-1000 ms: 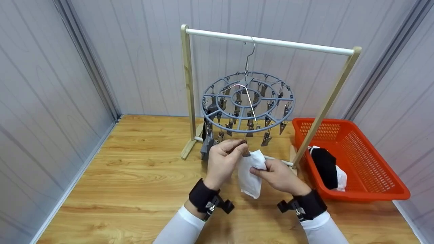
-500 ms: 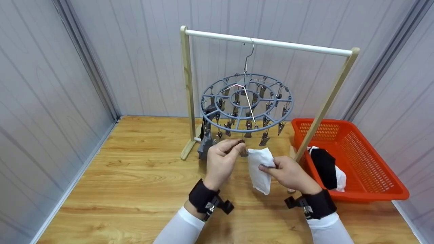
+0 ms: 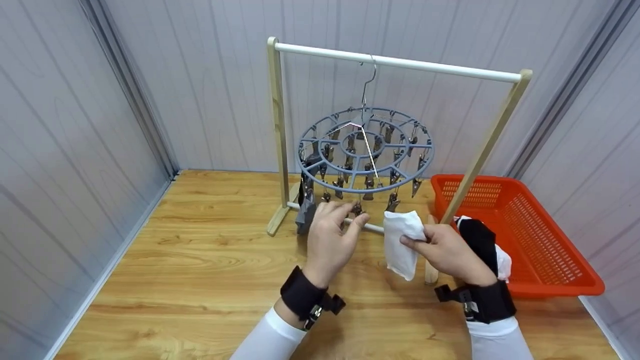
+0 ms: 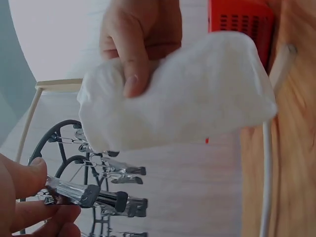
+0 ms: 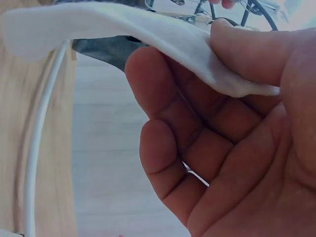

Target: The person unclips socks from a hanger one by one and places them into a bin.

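My right hand (image 3: 447, 250) pinches a small white sock (image 3: 402, 245) near its upper end, thumb in front and fingers behind. The sock hangs flat, apart from the clips, and spans the left wrist view. My left hand (image 3: 332, 237) is under the front of a round grey clip hanger (image 3: 365, 190), with thumb and fingers spread around one metal clip (image 4: 74, 191). That clip dangles from the hanger's rim, with no cloth in it. In the right wrist view, the sock's edge (image 5: 217, 74) lies between my thumb and fingers.
The hanger hooks onto the white rail (image 3: 425, 65) of a wooden stand (image 3: 277, 120). Several clips hang from it. Dark grey cloth (image 3: 306, 215) hangs at its left side. A red basket (image 3: 555, 292) on the right holds black and white cloth (image 3: 477, 245).
The right hand has drawn the white sock rightward, away from the clip. The left hand's thumb and fingers have spread apart around the clip.
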Available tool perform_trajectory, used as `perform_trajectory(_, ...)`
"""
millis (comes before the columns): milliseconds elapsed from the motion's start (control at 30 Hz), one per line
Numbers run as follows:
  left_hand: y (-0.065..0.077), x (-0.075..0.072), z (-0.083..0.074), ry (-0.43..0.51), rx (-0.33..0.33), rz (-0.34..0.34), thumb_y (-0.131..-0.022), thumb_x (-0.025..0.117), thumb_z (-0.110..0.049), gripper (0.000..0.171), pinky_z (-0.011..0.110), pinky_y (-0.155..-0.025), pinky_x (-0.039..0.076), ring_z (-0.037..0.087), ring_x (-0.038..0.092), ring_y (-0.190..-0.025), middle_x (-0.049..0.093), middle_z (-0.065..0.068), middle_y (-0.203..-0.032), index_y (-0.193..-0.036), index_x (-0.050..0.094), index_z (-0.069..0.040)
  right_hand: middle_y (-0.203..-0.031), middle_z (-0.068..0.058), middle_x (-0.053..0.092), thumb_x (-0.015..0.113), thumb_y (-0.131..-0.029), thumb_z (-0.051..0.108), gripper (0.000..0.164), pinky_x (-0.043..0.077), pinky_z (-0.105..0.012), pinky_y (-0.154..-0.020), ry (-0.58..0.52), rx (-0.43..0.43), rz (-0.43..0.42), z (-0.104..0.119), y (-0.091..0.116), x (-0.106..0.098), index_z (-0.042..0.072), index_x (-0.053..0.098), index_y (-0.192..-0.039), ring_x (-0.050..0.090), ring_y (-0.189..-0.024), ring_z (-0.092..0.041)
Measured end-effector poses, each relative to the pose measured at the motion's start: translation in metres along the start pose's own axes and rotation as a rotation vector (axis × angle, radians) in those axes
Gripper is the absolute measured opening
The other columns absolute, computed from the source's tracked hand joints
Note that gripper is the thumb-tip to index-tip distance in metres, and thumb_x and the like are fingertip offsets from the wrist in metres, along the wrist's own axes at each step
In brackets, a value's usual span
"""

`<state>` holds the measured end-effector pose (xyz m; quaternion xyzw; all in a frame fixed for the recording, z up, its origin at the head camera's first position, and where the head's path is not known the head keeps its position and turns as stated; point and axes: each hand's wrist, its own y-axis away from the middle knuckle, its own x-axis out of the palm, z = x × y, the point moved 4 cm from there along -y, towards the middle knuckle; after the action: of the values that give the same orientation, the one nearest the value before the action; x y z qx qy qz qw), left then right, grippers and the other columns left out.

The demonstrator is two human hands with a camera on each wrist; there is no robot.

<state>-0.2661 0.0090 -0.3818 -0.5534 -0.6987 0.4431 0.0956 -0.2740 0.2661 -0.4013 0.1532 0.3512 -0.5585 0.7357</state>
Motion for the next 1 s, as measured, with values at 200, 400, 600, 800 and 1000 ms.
perform_trajectory(200,-0.003,-0.014,-0.006,-0.103,0.096,-0.082,-0.098,0.087,-0.030,0.040,0.041,-0.091,0.056,0.026,0.064,-0.103,0.076,0.011,-0.112,-0.119,0.082,0.003,-0.106,-0.009,0.082,0.079,-0.106,0.022,0.022,0.060,-0.026,-0.073,0.023,-0.024,-0.022,0.004,0.001,-0.006,0.001,0.083,-0.109,0.067,-0.083,-0.016)
perform_trajectory(400,-0.010,-0.028,-0.008,-0.093,0.213,-0.226,-0.099,0.086,-0.024,0.031,0.041,-0.089,0.053,0.027,0.061,-0.101,0.071,0.010,-0.110,-0.118,0.081,0.000,-0.117,-0.013,0.082,0.078,-0.107,0.022,0.026,0.063,-0.027,-0.083,0.005,-0.022,-0.030,0.006,0.004,-0.012,0.000,0.082,-0.121,0.074,-0.097,-0.020)
perform_trajectory(600,-0.014,-0.030,-0.004,-0.142,0.280,-0.238,-0.103,0.080,-0.023,0.047,0.057,-0.119,0.049,0.037,0.062,-0.140,0.069,0.018,-0.145,-0.141,0.072,0.002,-0.113,-0.012,0.083,0.078,-0.107,0.024,0.026,0.063,-0.026,-0.082,-0.020,0.001,-0.042,0.003,0.008,-0.019,0.001,0.082,-0.118,0.076,-0.096,-0.019)
perform_trajectory(800,-0.015,-0.027,0.001,-0.209,0.286,-0.166,-0.103,0.077,-0.029,0.058,0.066,-0.126,0.039,0.038,0.051,-0.154,0.062,0.020,-0.158,-0.152,0.065,0.001,-0.102,-0.007,0.082,0.080,-0.106,0.027,0.023,0.061,-0.025,-0.074,-0.009,0.005,-0.095,0.002,0.012,-0.028,0.004,0.083,-0.109,0.073,-0.085,-0.015)
perform_trajectory(1000,-0.013,-0.025,0.004,-0.249,0.247,-0.129,-0.105,0.075,-0.034,0.059,0.065,-0.127,0.038,0.038,0.052,-0.153,0.060,0.021,-0.159,-0.150,0.065,0.003,-0.103,-0.009,0.081,0.080,-0.106,0.027,0.023,0.060,-0.024,-0.073,0.025,0.040,-0.164,0.003,0.017,-0.038,0.004,0.083,-0.108,0.070,-0.084,-0.018)
